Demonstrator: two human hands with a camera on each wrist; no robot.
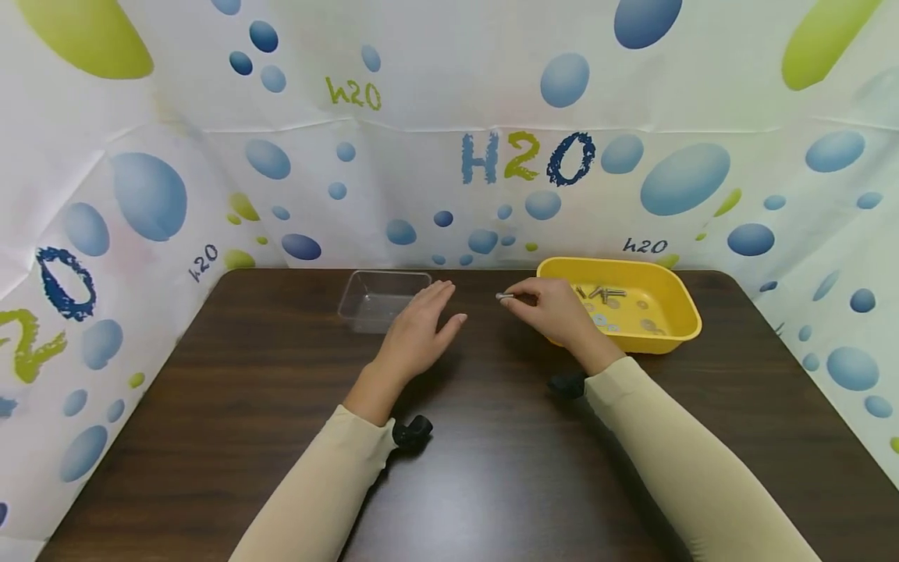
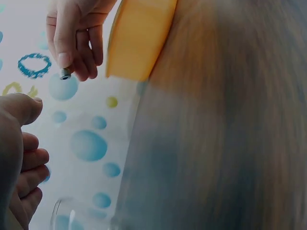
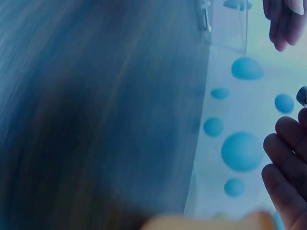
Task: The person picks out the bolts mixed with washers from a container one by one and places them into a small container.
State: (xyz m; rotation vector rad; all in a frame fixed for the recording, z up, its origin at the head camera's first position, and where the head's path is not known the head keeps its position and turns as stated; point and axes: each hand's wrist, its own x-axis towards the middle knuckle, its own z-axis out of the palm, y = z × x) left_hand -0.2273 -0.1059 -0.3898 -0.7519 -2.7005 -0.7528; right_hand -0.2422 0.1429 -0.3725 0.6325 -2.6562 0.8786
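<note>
My right hand (image 1: 551, 308) pinches a small silver bolt (image 1: 503, 296) between thumb and fingertips, just left of the yellow tub (image 1: 635, 344). The bolt's round head (image 2: 65, 74) points out from the fingers in the left wrist view. My left hand (image 1: 419, 328) is held with fingers extended and thumb apart, holding nothing, beside the clear plastic container (image 1: 365, 321). Something small and silvery (image 3: 206, 18) shows in that container in the right wrist view; its kind is unclear. Several bolts (image 1: 607, 293) and flat washers (image 1: 648, 325) lie inside the tub.
Both containers stand at the far side of the dark wooden table (image 1: 232, 406), against a white sheet (image 1: 414, 172) printed with blue and green drops. A black wrist camera (image 1: 413, 432) sits at the left cuff, and another (image 1: 566, 385) at the right.
</note>
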